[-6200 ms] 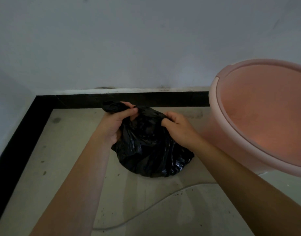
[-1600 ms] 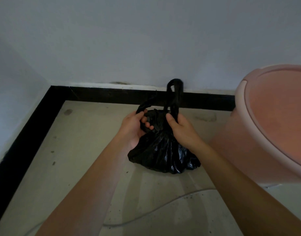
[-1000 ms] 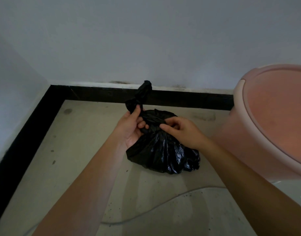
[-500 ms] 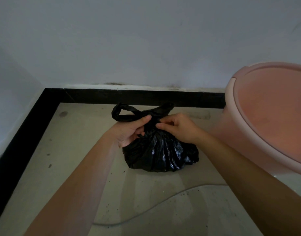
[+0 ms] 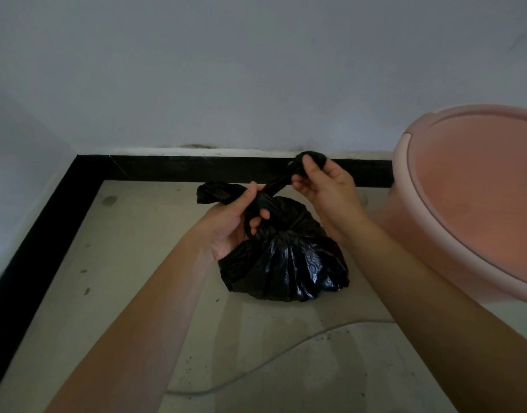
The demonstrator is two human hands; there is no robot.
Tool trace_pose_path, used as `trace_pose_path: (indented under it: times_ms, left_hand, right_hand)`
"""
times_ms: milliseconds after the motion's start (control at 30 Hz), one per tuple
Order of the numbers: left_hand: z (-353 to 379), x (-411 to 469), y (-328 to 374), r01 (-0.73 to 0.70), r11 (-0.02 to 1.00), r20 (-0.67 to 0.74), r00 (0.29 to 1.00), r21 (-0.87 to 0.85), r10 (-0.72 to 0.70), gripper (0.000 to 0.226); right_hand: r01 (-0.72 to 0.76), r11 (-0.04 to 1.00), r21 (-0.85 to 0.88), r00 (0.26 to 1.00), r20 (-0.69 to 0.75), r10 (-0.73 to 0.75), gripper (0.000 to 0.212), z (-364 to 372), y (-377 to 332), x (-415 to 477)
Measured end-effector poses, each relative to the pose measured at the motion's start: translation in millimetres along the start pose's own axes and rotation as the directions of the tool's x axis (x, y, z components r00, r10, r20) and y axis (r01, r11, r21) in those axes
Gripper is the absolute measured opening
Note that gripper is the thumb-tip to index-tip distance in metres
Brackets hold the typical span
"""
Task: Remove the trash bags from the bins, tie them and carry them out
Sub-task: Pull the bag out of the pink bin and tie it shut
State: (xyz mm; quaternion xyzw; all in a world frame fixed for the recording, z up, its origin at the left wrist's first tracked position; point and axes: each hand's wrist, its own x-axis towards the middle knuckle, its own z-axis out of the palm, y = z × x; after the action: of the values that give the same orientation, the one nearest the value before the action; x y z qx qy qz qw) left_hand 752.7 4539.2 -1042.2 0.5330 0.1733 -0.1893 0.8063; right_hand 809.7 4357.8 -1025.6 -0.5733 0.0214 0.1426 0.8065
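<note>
A black trash bag (image 5: pixel 286 263) sits on the pale, speckled floor (image 5: pixel 107 293) in the corner of the room, directly beneath and between the two hands, its top gathered into a tight neck of creased plastic. The left hand (image 5: pixel 232 225) is closed around one twisted tail of the bag just above that neck, thumb over the top and fingers curled under, and the loose end of this tail pokes out past the thumb toward the left. The right hand (image 5: pixel 324 186) is higher and farther from the person, pinching the other twisted tail between thumb and fingertips; the end of that tail bulges out just above the thumb, and the plastic runs taut from there down to the left hand. The two tails appear to cross at the left hand's fingers, though whether a knot is formed there I cannot tell. Just to the right of the right forearm stands a pink plastic bin (image 5: pixel 464 204), tilted in view so that its open mouth and rim face the person. Beyond both hands a black skirting (image 5: pixel 196 168) runs along the foot of the grey-white wall (image 5: pixel 256 70). A thin curved line (image 5: pixel 286 356) crosses the floor nearer the person, under the forearms.
</note>
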Motion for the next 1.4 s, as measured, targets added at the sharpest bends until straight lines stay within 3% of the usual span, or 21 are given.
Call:
trace_pose_path:
  times_ms: [133, 267, 433, 533, 700, 767, 800, 900, 933, 1000, 1067, 1133, 1267, 1333, 1400]
  left_hand:
    - [-5.5, -1.5, 3.0, -0.028, 0.983, 0.008, 1.000, -0.180, 0.030, 0.039]
    - [-6.6, -0.6, 3.2, 0.041, 0.982, -0.009, 0.999, -0.183, -0.044, 0.046]
    - [-10.1, -1.3, 6.2, 0.089, 0.954, -0.037, 0.994, -0.286, -0.104, 0.053]
    - [-11.2, -6.7, 7.7, 0.009, 0.977, 0.035, 0.999, -0.215, -0.001, 0.032]
    - [-9.8, -6.3, 4.2, -0.085, 0.993, -0.028, 0.996, -0.076, 0.084, 0.045]
    - [-10.0, -4.4, 7.0, -0.122, 0.992, -0.052, 0.991, 0.009, 0.122, 0.050]
    - [-10.1, -4.3, 8.3, -0.138, 0.989, -0.067, 0.988, 0.060, 0.142, 0.052]
    - [-5.6, -5.4, 9.2, -0.169, 0.972, -0.068, 0.981, 0.165, 0.182, 0.054]
    - [-2.8, -5.0, 8.0, -0.175, 0.966, -0.057, 0.980, 0.192, 0.188, 0.054]
    - [4.8, -6.0, 7.3, -0.191, 0.951, -0.022, 0.979, 0.244, 0.202, 0.054]
    - [9.9, -6.4, 6.9, -0.194, 0.930, -0.039, 0.975, 0.312, 0.217, 0.054]
    - [10.7, -5.0, 5.2, -0.182, 0.868, -0.157, 0.947, 0.462, 0.282, 0.048]
    - [7.5, 4.0, -9.1, -0.126, 0.722, -0.401, 0.761, 0.680, 0.510, 0.037]
    - [7.1, 5.8, -13.5, -0.091, 0.668, -0.442, 0.683, 0.738, 0.582, 0.014]
    - [4.9, 7.2, -16.2, -0.065, 0.646, -0.461, 0.647, 0.761, 0.608, 0.011]
  right_hand:
    - [-0.049, 0.970, 0.237, 0.999, 0.001, 0.050, 0.020, -0.4, -2.5, -11.9]
    - [-0.158, 0.905, 0.395, 0.987, 0.067, 0.144, 0.023, 3.3, -2.4, -26.5]
    - [-0.236, 0.869, 0.436, 0.972, 0.110, 0.209, 0.029, 2.7, -4.0, -39.7]
    - [-0.303, 0.894, 0.331, 0.952, 0.066, 0.298, 0.030, -3.8, 7.7, -40.1]
    - [-0.399, 0.913, 0.086, 0.911, -0.074, 0.405, 0.023, -16.4, 8.6, -31.3]
    - [-0.343, 0.905, -0.251, 0.937, -0.164, 0.309, 0.015, -21.3, 3.3, -27.8]
    - [-0.278, 0.852, -0.444, 0.959, -0.180, 0.219, 0.024, -24.1, 1.7, -25.5]
    - [0.046, 0.667, -0.744, 0.995, -0.021, -0.093, 0.048, -28.4, -4.7, -16.5]
    - [0.146, 0.611, -0.778, 0.988, 0.079, -0.136, 0.046, -26.5, -8.0, -12.6]
    - [0.246, 0.532, -0.810, 0.962, 0.273, -0.028, 0.040, -19.7, -8.5, -1.3]
    - [0.192, 0.576, -0.795, 0.891, 0.388, 0.238, 0.043, -12.1, -4.2, 3.9]
    - [0.094, 0.629, -0.772, 0.830, 0.409, 0.378, 0.037, -9.9, 4.3, 6.0]
    - [0.111, 0.604, -0.789, 0.871, 0.370, 0.323, 0.019, -12.9, 18.4, -0.3]
    - [0.125, 0.632, -0.765, 0.880, 0.379, 0.285, 0.019, -11.4, 23.8, -3.6]
    - [0.117, 0.657, -0.745, 0.882, 0.382, 0.276, 0.017, -10.5, 24.5, -4.8]
